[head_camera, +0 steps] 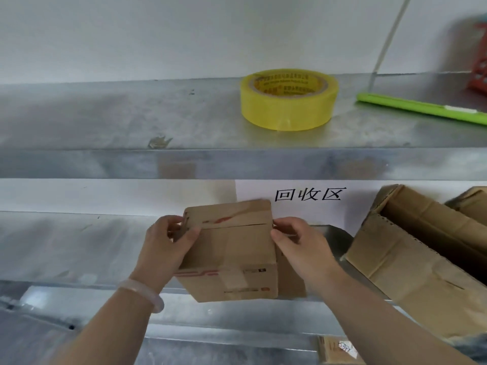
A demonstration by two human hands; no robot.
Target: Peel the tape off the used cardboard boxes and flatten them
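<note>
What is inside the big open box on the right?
Only the large cardboard box's bare brown inner wall and a dark shadow show. Its near wall covers the bottom, so anything lying down there is hidden.

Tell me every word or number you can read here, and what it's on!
"回收区", on the white sheet.
Print on the core of the tape roll: too blurred to read.
Red logo and small print on the small box: too blurred to read.
Scribbled label on the bottom box: unreadable.
White marks on the red thing: unreadable.
</note>
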